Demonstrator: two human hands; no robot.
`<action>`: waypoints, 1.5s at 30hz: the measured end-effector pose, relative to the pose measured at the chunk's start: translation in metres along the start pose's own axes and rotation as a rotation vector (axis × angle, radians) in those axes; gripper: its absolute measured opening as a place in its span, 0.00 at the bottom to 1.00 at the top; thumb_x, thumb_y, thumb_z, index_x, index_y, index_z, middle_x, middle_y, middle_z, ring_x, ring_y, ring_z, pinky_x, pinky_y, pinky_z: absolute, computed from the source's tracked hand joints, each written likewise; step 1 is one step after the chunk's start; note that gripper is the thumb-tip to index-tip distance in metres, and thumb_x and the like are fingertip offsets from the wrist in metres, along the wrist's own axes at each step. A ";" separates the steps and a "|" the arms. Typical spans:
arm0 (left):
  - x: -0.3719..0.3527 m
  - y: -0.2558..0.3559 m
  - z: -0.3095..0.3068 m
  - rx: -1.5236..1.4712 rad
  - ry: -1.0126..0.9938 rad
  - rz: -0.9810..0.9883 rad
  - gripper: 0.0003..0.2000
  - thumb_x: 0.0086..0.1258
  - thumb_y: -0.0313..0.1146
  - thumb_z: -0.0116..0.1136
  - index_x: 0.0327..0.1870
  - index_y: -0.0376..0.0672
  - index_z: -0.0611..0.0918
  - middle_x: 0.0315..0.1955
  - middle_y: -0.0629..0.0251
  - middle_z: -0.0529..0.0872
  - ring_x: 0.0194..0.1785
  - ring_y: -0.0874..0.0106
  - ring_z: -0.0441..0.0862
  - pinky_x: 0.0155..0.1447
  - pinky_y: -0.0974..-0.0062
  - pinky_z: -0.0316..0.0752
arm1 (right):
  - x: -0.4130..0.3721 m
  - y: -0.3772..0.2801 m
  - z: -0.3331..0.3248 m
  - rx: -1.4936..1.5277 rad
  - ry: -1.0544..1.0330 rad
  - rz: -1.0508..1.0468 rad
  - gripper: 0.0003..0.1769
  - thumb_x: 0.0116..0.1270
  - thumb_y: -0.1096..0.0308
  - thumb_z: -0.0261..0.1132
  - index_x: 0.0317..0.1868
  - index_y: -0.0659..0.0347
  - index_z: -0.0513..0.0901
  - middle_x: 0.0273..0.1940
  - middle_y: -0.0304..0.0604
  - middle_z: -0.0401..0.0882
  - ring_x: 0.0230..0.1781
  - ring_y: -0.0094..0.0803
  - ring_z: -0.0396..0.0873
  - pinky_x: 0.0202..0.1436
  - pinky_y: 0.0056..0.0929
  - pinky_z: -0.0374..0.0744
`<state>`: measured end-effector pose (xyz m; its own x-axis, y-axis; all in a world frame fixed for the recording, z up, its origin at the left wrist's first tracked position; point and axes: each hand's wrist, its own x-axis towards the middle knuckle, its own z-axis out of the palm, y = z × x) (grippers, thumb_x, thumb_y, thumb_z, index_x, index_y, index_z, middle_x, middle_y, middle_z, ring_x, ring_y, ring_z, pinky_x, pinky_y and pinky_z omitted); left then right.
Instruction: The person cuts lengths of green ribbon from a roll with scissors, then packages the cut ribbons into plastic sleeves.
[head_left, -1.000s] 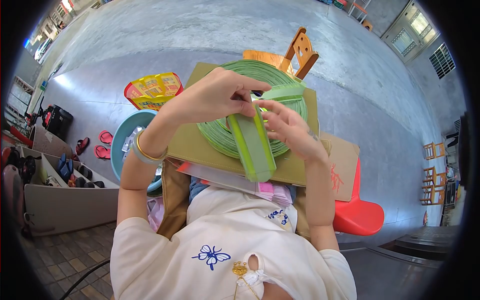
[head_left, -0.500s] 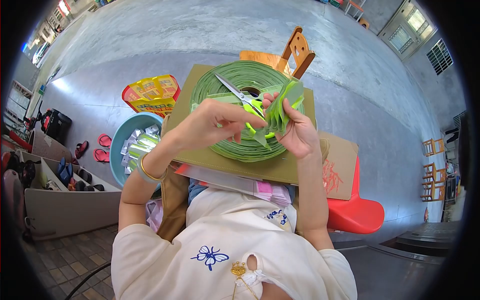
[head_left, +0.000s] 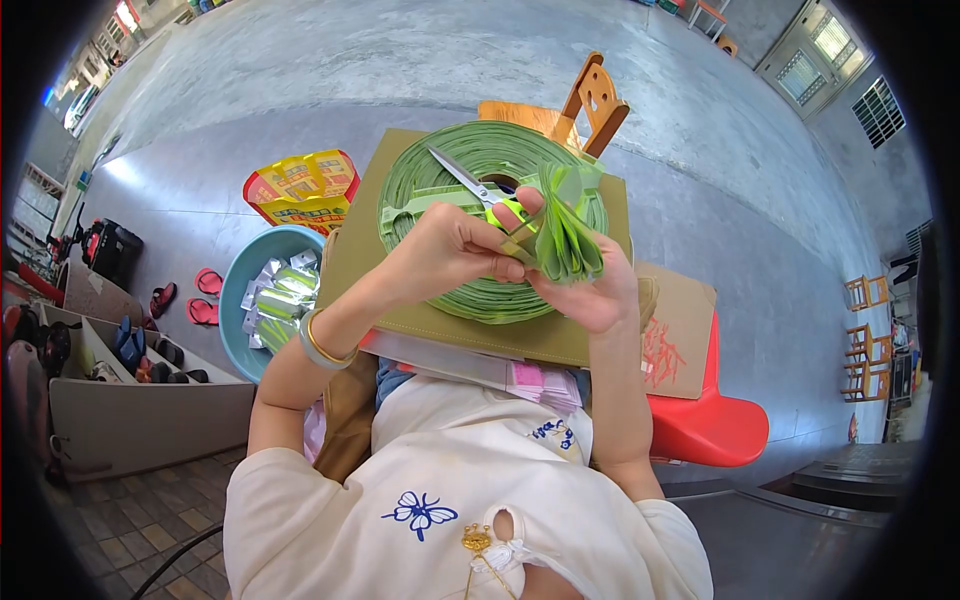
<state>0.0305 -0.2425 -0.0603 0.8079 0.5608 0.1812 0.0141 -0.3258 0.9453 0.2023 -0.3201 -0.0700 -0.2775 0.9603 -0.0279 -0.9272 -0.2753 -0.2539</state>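
A folded stack of green film (head_left: 568, 240) is between my hands, over a big green roll (head_left: 500, 300) lying flat on an olive board (head_left: 370, 290). My left hand (head_left: 455, 252) pinches the stack's left edge between thumb and fingers. Around its right and lower side is my right hand (head_left: 600, 290), its fingers partly hidden behind the film. Scissors (head_left: 462, 175) with green handles rest on the roll, blades pointing up-left; my left hand covers part of the handles.
To the left are a blue basin (head_left: 238, 300) of silver-and-green packets, a yellow-red bag (head_left: 300, 190) and a shoe rack (head_left: 150, 430). A wooden chair (head_left: 595, 105) stands beyond the board. A red chair (head_left: 715, 430) with cardboard (head_left: 690, 300) is at the right.
My left hand has moved onto the green stack and now pinches its edge. The stack has turned and lowered slightly, with its folds facing more toward me.
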 end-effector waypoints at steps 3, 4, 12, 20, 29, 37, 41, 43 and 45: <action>0.002 0.009 -0.001 0.101 0.029 -0.064 0.05 0.52 0.25 0.64 0.30 0.37 0.85 0.19 0.62 0.84 0.24 0.83 0.79 0.29 0.83 0.72 | 0.001 0.003 0.002 -0.155 0.028 -0.090 0.23 0.73 0.61 0.44 0.61 0.67 0.62 0.60 0.51 0.66 0.65 0.38 0.61 0.63 0.41 0.68; 0.002 0.015 -0.001 0.165 0.028 -0.089 0.04 0.52 0.25 0.64 0.29 0.36 0.85 0.18 0.61 0.83 0.23 0.82 0.78 0.28 0.82 0.72 | 0.001 0.004 0.005 -0.189 0.038 -0.115 0.22 0.73 0.61 0.45 0.61 0.67 0.63 0.59 0.51 0.68 0.64 0.38 0.62 0.62 0.40 0.68; -0.002 0.017 0.006 0.293 0.112 0.015 0.09 0.52 0.22 0.60 0.36 0.34 0.82 0.19 0.59 0.82 0.25 0.71 0.82 0.33 0.78 0.76 | 0.012 0.022 0.009 -0.488 0.184 -0.530 0.13 0.71 0.67 0.51 0.49 0.67 0.70 0.46 0.54 0.77 0.47 0.39 0.78 0.51 0.35 0.78; -0.005 0.011 0.017 -0.220 0.188 0.012 0.23 0.60 0.28 0.61 0.54 0.28 0.70 0.31 0.56 0.84 0.35 0.72 0.83 0.42 0.74 0.79 | 0.017 0.031 0.009 -0.639 0.230 -0.799 0.11 0.71 0.68 0.50 0.46 0.67 0.71 0.43 0.52 0.78 0.45 0.36 0.78 0.50 0.32 0.77; 0.005 0.004 0.022 -0.334 0.011 -0.301 0.12 0.61 0.27 0.61 0.43 0.29 0.78 0.27 0.59 0.84 0.30 0.73 0.84 0.35 0.80 0.80 | 0.015 0.032 0.011 -0.770 0.130 -0.868 0.14 0.71 0.65 0.49 0.46 0.67 0.74 0.37 0.47 0.79 0.38 0.30 0.78 0.43 0.26 0.75; 0.002 0.022 -0.014 -0.277 0.138 0.079 0.27 0.57 0.27 0.65 0.59 0.35 0.70 0.45 0.64 0.80 0.42 0.81 0.79 0.48 0.82 0.75 | -0.009 0.004 0.022 -1.094 0.145 -0.071 0.11 0.69 0.69 0.48 0.46 0.65 0.72 0.27 0.34 0.72 0.22 0.17 0.68 0.24 0.15 0.67; 0.005 0.031 -0.030 0.017 0.115 -0.077 0.10 0.59 0.24 0.61 0.42 0.33 0.82 0.30 0.65 0.85 0.35 0.83 0.81 0.40 0.86 0.76 | -0.011 0.012 0.015 -1.253 0.057 0.101 0.10 0.70 0.69 0.48 0.45 0.63 0.72 0.26 0.34 0.72 0.20 0.16 0.67 0.23 0.16 0.67; 0.002 0.028 -0.029 0.222 0.192 -0.012 0.09 0.59 0.24 0.61 0.41 0.33 0.82 0.30 0.66 0.85 0.34 0.84 0.80 0.37 0.86 0.76 | -0.009 0.021 0.013 -1.220 0.108 0.039 0.10 0.70 0.69 0.49 0.44 0.65 0.73 0.24 0.33 0.70 0.18 0.16 0.65 0.21 0.15 0.65; -0.001 0.024 -0.028 0.332 0.250 0.026 0.09 0.59 0.24 0.61 0.41 0.34 0.82 0.28 0.66 0.85 0.33 0.84 0.81 0.35 0.86 0.75 | -0.007 0.024 0.011 -1.264 0.148 0.026 0.10 0.70 0.68 0.50 0.42 0.66 0.74 0.22 0.32 0.69 0.16 0.15 0.64 0.19 0.14 0.63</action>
<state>0.0135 -0.2294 -0.0303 0.6433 0.7034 0.3025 0.2181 -0.5470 0.8082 0.1789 -0.3344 -0.0652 -0.1859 0.9735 -0.1329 -0.0143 -0.1380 -0.9903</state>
